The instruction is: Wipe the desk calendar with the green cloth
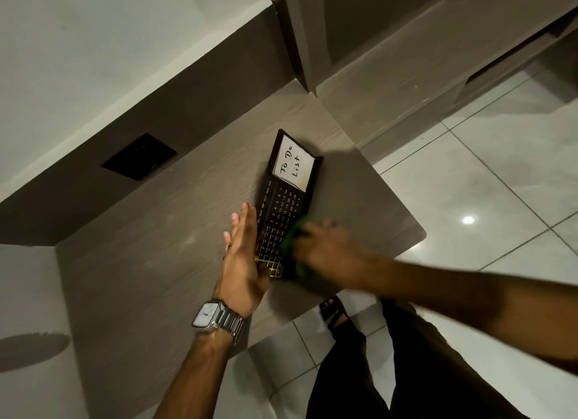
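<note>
A long black desk calendar (283, 199) lies flat on the wooden desk (150, 262), with a white "To Do List" pad at its far end and a grid of dates along its length. My left hand (242, 259) rests flat with straight fingers against the calendar's left edge. My right hand (328, 249), blurred, presses the green cloth (292, 235) onto the calendar's near right part. Most of the cloth is hidden under the hand; a second green bit shows below the palm.
A black socket plate (139, 156) is set in the dark back panel at the left. The desk's rounded right corner (419, 231) overhangs a glossy tiled floor (484, 184). My dark trousers and sandalled foot (334, 312) stand below the desk's front edge.
</note>
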